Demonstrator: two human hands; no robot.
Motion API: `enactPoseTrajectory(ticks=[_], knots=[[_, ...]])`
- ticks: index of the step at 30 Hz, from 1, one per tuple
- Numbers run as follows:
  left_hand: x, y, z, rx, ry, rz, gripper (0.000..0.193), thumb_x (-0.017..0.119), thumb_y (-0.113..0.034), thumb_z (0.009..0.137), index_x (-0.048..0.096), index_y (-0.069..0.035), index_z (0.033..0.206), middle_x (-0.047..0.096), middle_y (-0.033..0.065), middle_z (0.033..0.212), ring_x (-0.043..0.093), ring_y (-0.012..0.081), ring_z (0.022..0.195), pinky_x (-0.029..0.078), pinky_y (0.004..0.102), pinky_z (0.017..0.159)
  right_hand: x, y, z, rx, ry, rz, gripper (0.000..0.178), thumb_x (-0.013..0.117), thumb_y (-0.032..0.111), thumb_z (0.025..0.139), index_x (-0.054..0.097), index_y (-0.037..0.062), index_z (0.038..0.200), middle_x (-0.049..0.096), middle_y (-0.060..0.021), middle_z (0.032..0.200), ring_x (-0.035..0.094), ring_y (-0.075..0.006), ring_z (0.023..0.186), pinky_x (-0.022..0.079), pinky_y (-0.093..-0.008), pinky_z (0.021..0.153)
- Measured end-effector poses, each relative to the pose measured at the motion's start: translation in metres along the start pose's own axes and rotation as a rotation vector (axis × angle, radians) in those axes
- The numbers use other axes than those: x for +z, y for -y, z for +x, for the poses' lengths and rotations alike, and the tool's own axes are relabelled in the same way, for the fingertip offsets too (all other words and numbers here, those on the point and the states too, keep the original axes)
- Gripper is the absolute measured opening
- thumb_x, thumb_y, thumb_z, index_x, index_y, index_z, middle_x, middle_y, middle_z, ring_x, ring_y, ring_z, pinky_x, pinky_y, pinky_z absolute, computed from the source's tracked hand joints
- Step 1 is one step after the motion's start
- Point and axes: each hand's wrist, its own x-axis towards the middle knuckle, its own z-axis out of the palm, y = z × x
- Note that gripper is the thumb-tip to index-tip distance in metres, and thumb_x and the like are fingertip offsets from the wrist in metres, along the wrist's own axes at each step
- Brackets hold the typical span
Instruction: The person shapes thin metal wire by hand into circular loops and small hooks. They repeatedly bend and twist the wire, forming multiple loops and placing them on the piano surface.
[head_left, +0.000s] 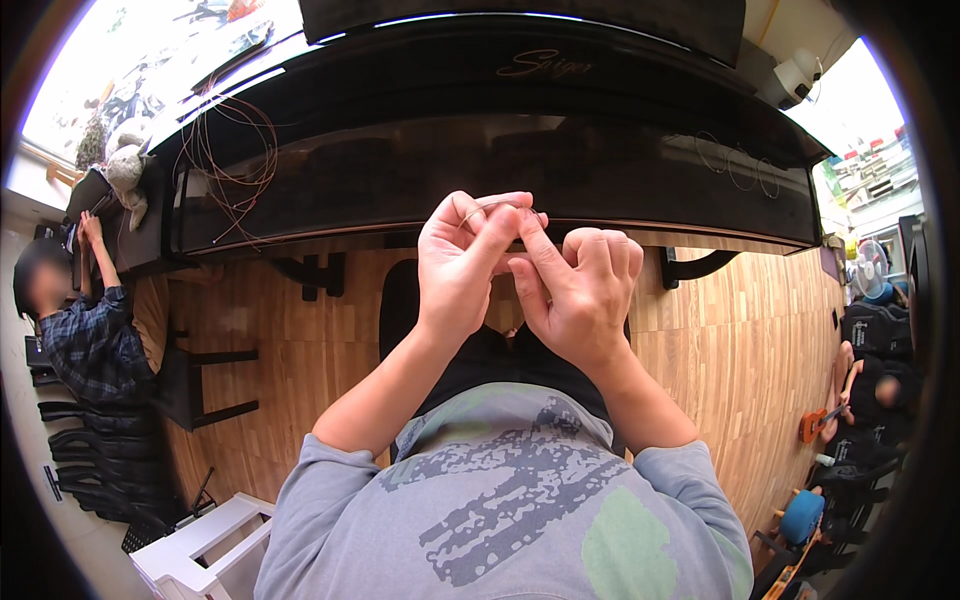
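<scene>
Both of my hands are raised together in front of a black upright piano point(400, 170), close to the front edge of its lid. My left hand point(462, 255) pinches a thin, curved wire point(490, 207) between thumb and fingers. Touching its fingertips is the index finger of my right hand point(580, 290), whose other fingers are curled. The wire's end lies between the two hands and is mostly hidden by the fingertips. To the left on the piano lies a loose coil of copper-coloured wire point(262, 175). A few thin wire loops point(738, 172) rest on its right part.
A person in a plaid shirt point(95, 340) sits at the far left with hands at a dark keyboard-like surface. At the far right another person point(870, 395) holds a small orange guitar-like instrument point(812, 426). A white stool-like frame point(205, 550) stands lower left; a fan point(872, 258) stands right.
</scene>
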Motion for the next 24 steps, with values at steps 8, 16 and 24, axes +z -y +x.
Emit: enactPoseTrajectory(ticks=[8, 16, 24], knots=[[-0.001, -0.005, 0.002, -0.066, -0.021, -0.092, 0.024, 0.063, 0.002, 0.087, 0.044, -0.010, 0.081, 0.064, 0.0130, 0.098, 0.066, 0.0173, 0.088, 0.060, 0.0269, 0.063, 0.003, -0.009, -0.003, 0.010, -0.169, 0.331, 0.024, 0.071, 0.009, 0.075, 0.065, 0.0078, 0.098, 0.053, -0.0029, 0.081, 0.053, -0.0188, 0.074, 0.041, -0.0319, 0.067], [-0.013, 0.008, 0.004, 0.029, 0.078, -0.112, 0.026, 0.065, 0.005, 0.085, 0.046, -0.011, 0.094, 0.064, 0.0085, 0.096, 0.061, 0.0153, 0.096, 0.053, 0.0269, 0.080, -0.007, -0.010, 0.009, 0.755, 0.201, 1.360, 0.011, 0.058, 0.009, 0.094, 0.062, -0.0006, 0.097, 0.066, -0.0039, 0.083, 0.062, -0.0087, 0.074, 0.050, -0.0210, 0.069], [-0.015, 0.013, 0.002, 0.080, 0.075, -0.123, 0.032, 0.066, 0.006, 0.084, 0.045, -0.011, 0.101, 0.065, 0.0067, 0.094, 0.060, 0.0140, 0.096, 0.048, 0.0268, 0.086, -0.009, -0.013, 0.017, 0.928, 0.340, 1.607, 0.020, 0.055, 0.011, 0.095, 0.055, -0.0028, 0.110, 0.067, -0.0105, 0.077, 0.064, -0.0139, 0.060, 0.054, -0.0252, 0.063]])
